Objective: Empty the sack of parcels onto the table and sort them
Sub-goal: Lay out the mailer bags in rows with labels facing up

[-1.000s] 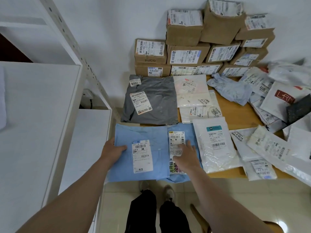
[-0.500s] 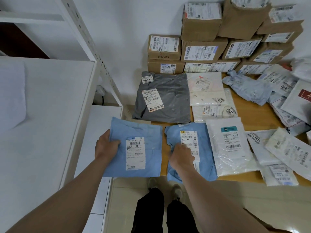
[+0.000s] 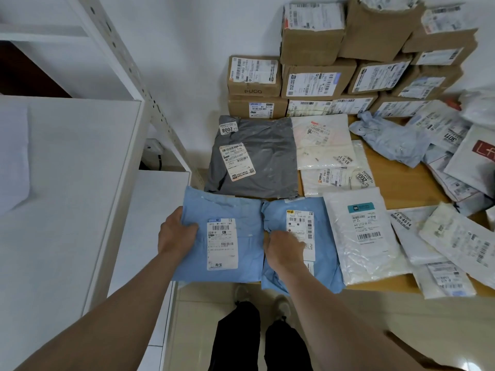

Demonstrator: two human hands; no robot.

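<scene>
We judge the emptying done and the sorting in hand: the light wooden desk (image 3: 396, 180) carries the parcels, and no sack shows in our view. At its back, against the wall, the stack of brown cardboard boxes (image 3: 313, 46) stands taped and labelled, so their contents are hidden from us. In front, flat bags lie grouped by colour. The dark grey plastic mailer bag (image 3: 267, 162) sits at the left, and the white plastic mailer bag with a teal label (image 3: 359, 250) lies nearer us. A loose heap of white plastic bags (image 3: 455, 245) at the far right looks unsorted. Every bag is sealed, label up.

Nearest us, the left light-blue plastic mailer bag (image 3: 246, 210) lies just beside the right light-blue plastic mailer bag (image 3: 326, 266). Our left hand (image 3: 176, 234) grips the first by its left edge, thumb on top. It seems to reach past the desk's left end. Our right hand (image 3: 284, 247) lies on the second with fingers bent; we cannot tell whether it pinches or only presses.

Next, we think, the left bag must be laid flat and square, fully supported, without shoving the grey one.
</scene>
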